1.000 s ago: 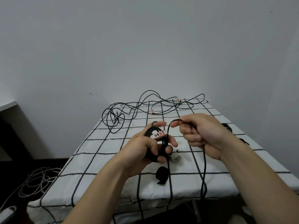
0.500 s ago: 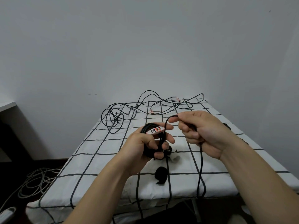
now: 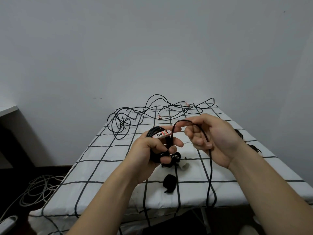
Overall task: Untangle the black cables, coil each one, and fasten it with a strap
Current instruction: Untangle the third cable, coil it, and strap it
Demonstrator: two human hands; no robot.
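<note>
- Coil (image 3: 156, 146) of black cable sits gripped in the left hand (image 3: 152, 153), above the surface (image 3: 101, 168).
- Right hand (image 3: 211, 139) pinches the loose strand (image 3: 210, 167); the next loop should match the others, without twisting.

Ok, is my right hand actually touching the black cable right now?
Touching. The head view shows the right hand pinching the black cable at its fingertips, and the cable runs down across its curled fingers.
</note>
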